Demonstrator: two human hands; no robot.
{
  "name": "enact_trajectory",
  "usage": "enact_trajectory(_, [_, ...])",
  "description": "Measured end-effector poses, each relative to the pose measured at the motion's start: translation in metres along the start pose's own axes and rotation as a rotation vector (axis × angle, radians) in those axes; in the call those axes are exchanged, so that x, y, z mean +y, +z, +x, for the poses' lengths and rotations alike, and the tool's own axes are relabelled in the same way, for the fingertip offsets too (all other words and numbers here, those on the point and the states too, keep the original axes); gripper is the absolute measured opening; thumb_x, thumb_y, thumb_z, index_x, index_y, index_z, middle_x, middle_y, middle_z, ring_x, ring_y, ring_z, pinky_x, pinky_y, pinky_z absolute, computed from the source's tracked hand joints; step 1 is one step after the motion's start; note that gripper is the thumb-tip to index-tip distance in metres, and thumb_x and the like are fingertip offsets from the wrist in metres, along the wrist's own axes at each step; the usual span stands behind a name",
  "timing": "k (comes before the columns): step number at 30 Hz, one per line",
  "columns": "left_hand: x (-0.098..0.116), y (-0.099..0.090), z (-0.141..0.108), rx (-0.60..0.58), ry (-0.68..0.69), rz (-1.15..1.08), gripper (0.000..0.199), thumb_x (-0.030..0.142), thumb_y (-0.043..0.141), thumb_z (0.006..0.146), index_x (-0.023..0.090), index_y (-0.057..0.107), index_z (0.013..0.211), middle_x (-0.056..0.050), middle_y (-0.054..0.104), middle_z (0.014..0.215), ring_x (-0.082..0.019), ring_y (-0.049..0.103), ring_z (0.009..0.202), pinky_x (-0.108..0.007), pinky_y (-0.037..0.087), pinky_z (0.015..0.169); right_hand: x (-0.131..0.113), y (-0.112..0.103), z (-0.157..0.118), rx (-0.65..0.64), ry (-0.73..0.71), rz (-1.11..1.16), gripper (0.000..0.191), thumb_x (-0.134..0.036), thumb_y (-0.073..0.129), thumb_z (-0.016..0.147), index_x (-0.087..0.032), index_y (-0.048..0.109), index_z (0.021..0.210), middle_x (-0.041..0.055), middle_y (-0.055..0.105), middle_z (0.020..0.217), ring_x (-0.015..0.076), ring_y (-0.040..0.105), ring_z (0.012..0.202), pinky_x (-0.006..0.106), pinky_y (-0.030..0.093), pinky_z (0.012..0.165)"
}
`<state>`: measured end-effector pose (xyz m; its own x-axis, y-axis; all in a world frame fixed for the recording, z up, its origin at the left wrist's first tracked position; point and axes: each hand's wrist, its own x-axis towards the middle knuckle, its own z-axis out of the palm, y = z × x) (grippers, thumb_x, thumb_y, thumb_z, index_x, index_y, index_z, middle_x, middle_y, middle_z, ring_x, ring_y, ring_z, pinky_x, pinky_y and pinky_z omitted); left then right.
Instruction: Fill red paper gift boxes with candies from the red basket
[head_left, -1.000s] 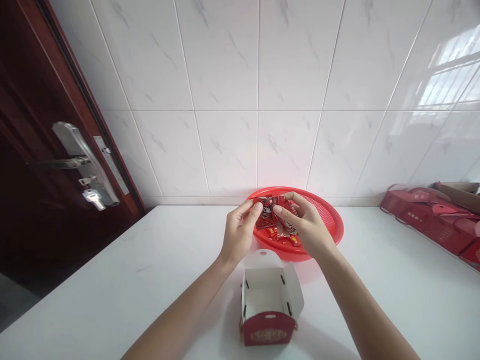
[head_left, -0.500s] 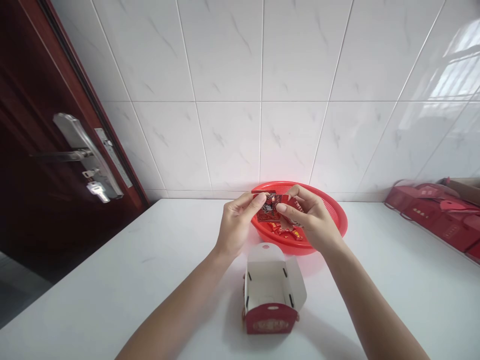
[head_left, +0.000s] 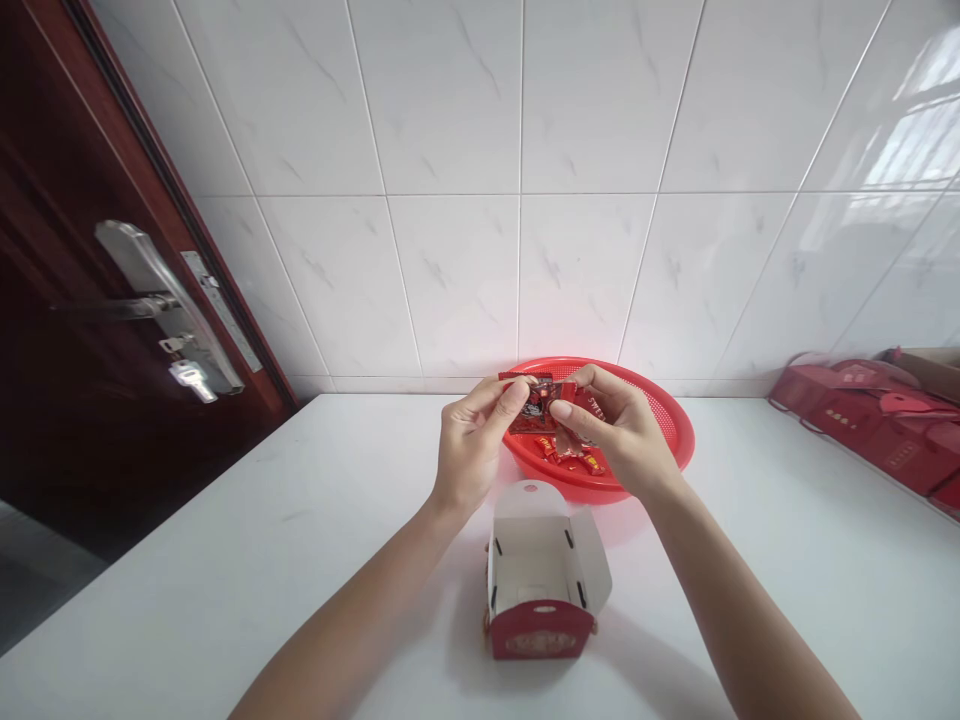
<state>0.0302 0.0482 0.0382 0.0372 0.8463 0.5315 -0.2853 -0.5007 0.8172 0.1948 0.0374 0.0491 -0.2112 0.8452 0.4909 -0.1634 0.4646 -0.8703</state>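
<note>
The left hand (head_left: 469, 450) pinches a dark red packet (head_left: 529, 412) near its upper edge, between thumb and fingers. To its right, the right hand (head_left: 626, 430) grips a lettered packet (head_left: 574, 440), partly hidden by its thumb and fingers. The 2 packets overlap in view; I cannot tell whether they touch. They are held above the near left part of a red basket (head_left: 679, 430), where small wrapped sweets (head_left: 592, 464) lie just below the hands. Nearer the person, below and between the hands, stands an open box (head_left: 541, 635) with its flaps raised, on the white counter (head_left: 360, 560). More red boxes (head_left: 847, 415) lie well to the right of the right hand

The likeliest slip, I judge, is a packet escaping: each hangs from fingertip pressure, and slick film could slide out into the basket. Bunched between 2 hands, the wrappers might also snag or crumple if pulled apart sharply. The open box sits close under the wrists, so a low forearm could catch a raised flap and tip or shift it
</note>
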Motion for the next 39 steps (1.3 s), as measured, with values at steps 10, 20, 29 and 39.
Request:
enact_trajectory(10, [0.001, 0.002, -0.003, -0.003, 0.08, 0.043, 0.019, 0.042, 0.076, 0.088, 0.024, 0.083, 0.09, -0.006, 0.074, 0.101, -0.022, 0.069, 0.101, -0.032, 0.056, 0.089, -0.003, 0.006, -0.004, 0.053, -0.079, -0.104, 0.023, -0.038, 0.08, 0.085, -0.021, 0.064, 0.085, -0.0035, 0.063, 0.066, 0.0106, 0.06, 0.051, 0.024, 0.048, 0.05])
enact_trajectory(20, [0.012, 0.003, -0.005, -0.065, -0.119, -0.17, 0.015, 0.035, 0.078, 0.085, 0.02, 0.081, 0.084, -0.007, 0.075, 0.108, -0.02, 0.068, 0.098, -0.029, 0.054, 0.086, 0.007, 0.005, -0.002, 0.025, -0.183, -0.042, 0.016, -0.032, 0.08, 0.085, -0.022, 0.068, 0.082, -0.0012, 0.068, 0.078, 0.0116, 0.064, 0.055, 0.027, 0.051, 0.051])
enact_trajectory(29, [0.012, 0.003, -0.002, -0.088, -0.177, -0.169, 0.026, 0.044, 0.081, 0.081, 0.02, 0.083, 0.091, -0.008, 0.079, 0.096, -0.024, 0.072, 0.092, -0.036, 0.055, 0.085, 0.002, 0.004, -0.003, 0.06, -0.056, -0.004, 0.022, -0.038, 0.08, 0.085, -0.022, 0.066, 0.079, -0.003, 0.063, 0.061, 0.013, 0.058, 0.051, 0.028, 0.046, 0.051])
enact_trajectory(39, [0.007, -0.001, 0.002, -0.065, -0.149, -0.078, 0.028, 0.047, 0.081, 0.081, 0.019, 0.084, 0.086, -0.007, 0.079, 0.083, -0.02, 0.069, 0.075, -0.033, 0.054, 0.072, 0.001, 0.004, -0.003, 0.06, 0.063, 0.078, 0.027, -0.038, 0.081, 0.084, -0.022, 0.062, 0.073, -0.0039, 0.062, 0.059, 0.013, 0.059, 0.052, 0.028, 0.044, 0.053])
